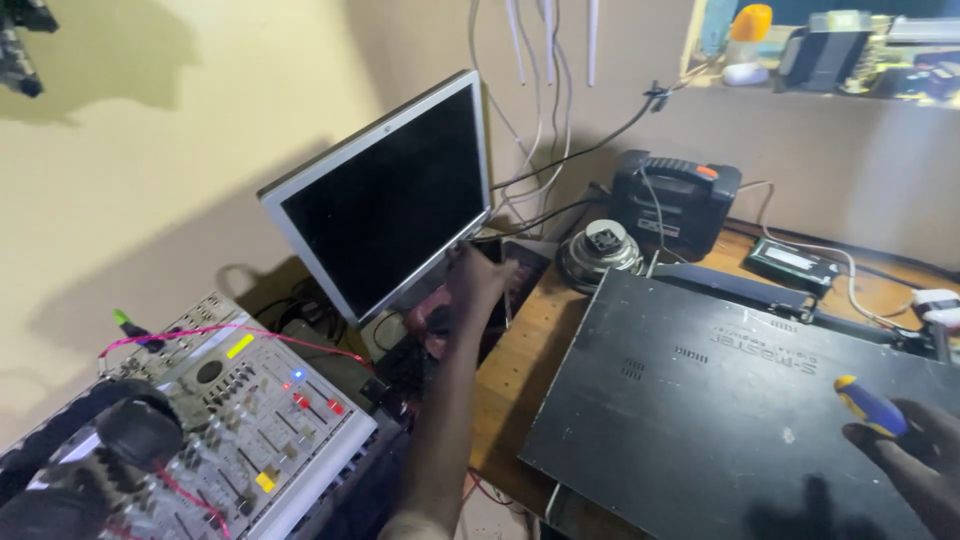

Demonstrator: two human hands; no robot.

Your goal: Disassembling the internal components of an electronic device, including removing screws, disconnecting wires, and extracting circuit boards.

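The left hand [478,285] reaches forward across the wooden desk [520,350], the arm stretched out from the bottom of the view, and rests on a dark, flat device with a reddish surface [515,285] that lies just under the lower right corner of a tilted flat monitor [385,205] with a dark screen and pale frame. The fingers lie over the device's near part; whether they clasp it or only touch it cannot be told. The right hand [915,455] sits low at the right edge of the view, closed around a screwdriver handle [868,405] in blue and yellow, whose rounded end points up and to the left; the shaft is hidden. This hand hovers over the near right part of a large black metal equipment case [720,420], which lies flat on the desk and fills the space between the two hands. Behind the case stand a round silver motor-like part [600,252] and a black box with a handle and an orange button [675,200], with white and black cables [530,150] hanging down the wall above them. To the left, well apart from both hands, lies a grey audio mixer [250,420] with small lit buttons and a pink cord across it.
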